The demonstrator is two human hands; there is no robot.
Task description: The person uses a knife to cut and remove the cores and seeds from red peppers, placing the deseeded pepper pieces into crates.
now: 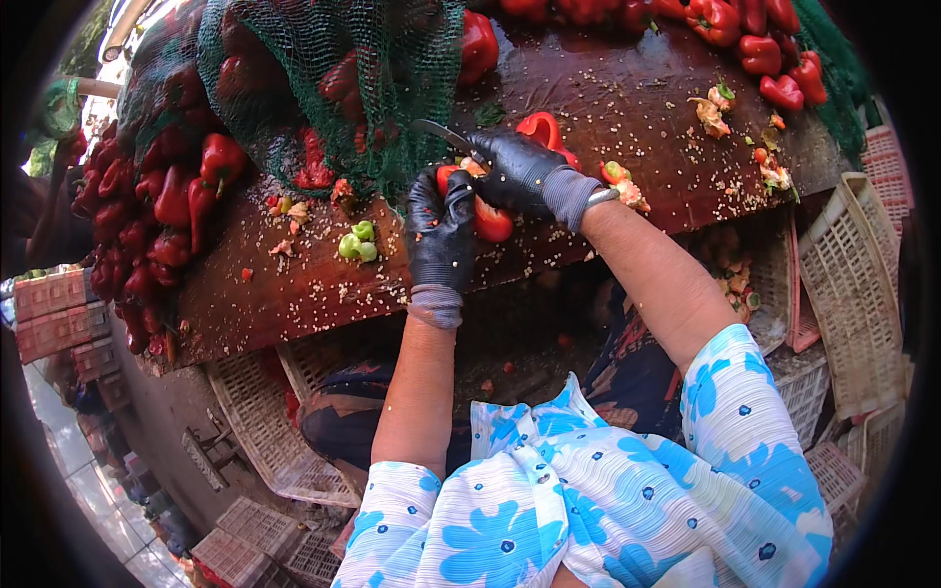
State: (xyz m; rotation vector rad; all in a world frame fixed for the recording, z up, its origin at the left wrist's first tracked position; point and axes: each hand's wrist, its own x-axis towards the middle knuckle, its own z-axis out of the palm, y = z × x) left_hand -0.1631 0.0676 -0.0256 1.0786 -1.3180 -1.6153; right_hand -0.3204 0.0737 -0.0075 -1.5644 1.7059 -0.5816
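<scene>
My left hand [441, 224], in a black coated glove, grips a piece of red bell pepper [446, 176] with pale core showing at its edge. In my right hand [518, 173], gloved the same way, is a knife with a curved blade [441, 132] pointing up and left. Both hands meet over the wet wooden tabletop [309, 294]. Just below my right hand shows another red pepper piece [494, 222]; whether it is held I cannot tell. A cut red pepper [544, 131] lies beyond that hand, partly hidden by it.
Green netting [323, 81] covers peppers at the back left. Red peppers [173, 198] are heaped at the left edge, others [757, 55] at the far right. Seeds, green pepper scraps [359, 242] and cut cores [711, 114] litter the table. Plastic crates [849, 294] stand at right and below [279, 434].
</scene>
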